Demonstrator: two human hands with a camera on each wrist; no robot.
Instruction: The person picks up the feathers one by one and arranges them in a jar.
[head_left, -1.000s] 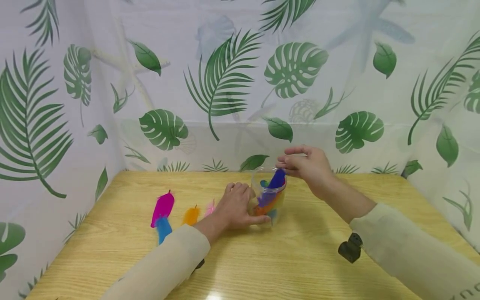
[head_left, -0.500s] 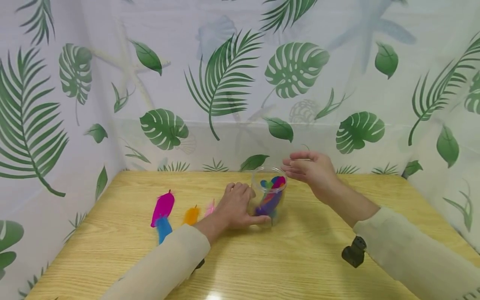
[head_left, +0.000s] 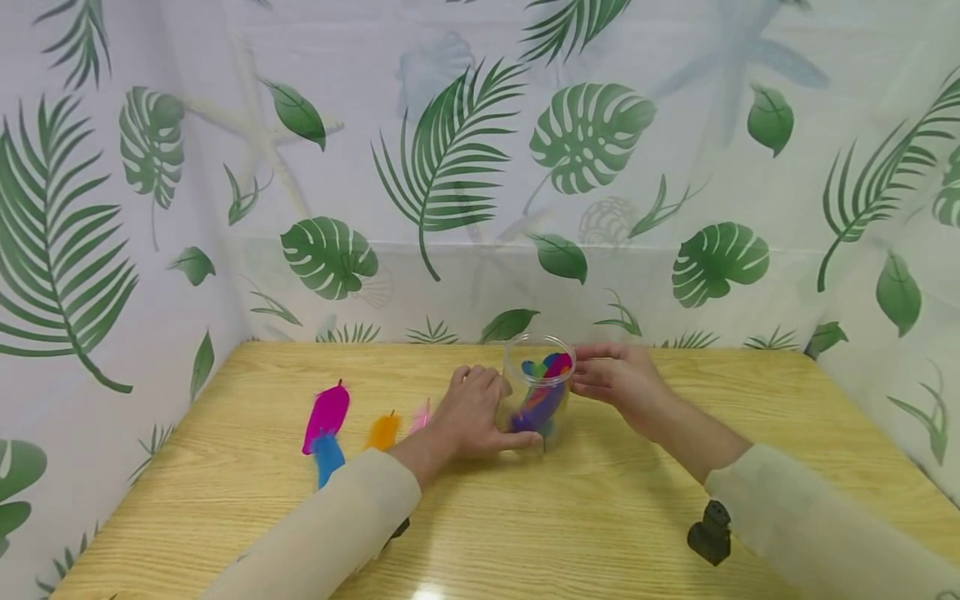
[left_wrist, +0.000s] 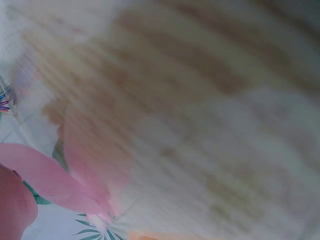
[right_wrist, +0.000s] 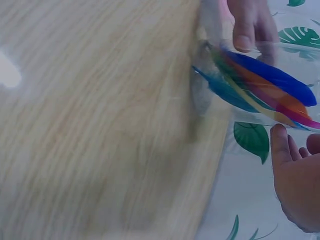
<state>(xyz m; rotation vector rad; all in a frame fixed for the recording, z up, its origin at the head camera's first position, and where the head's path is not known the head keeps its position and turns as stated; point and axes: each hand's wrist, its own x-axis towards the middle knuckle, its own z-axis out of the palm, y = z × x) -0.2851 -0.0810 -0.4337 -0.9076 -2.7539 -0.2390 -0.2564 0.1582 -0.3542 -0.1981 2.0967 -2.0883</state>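
A clear plastic cup stands upright on the table with several coloured feathers inside, among them blue, orange, teal and magenta ones. My left hand holds the cup from its left side, thumb across the front near the base and fingers behind. On the cup's other side is my right hand, its fingers lightly bent and reaching the wall just below the rim. Seen from the right wrist, a fingertip of this hand meets the cup's wall. Nothing is in the right hand's grasp.
Left of my arm, a magenta feather lies overlapping a blue feather. An orange feather and a pink feather lie nearer my left hand, partly hidden by it. A leaf-printed cloth rises behind the wooden table.
A dark blue feather left the right hand's fingers and dropped into the cup. The right hand then moved down from above the rim to the cup's right side. The left hand stayed put.
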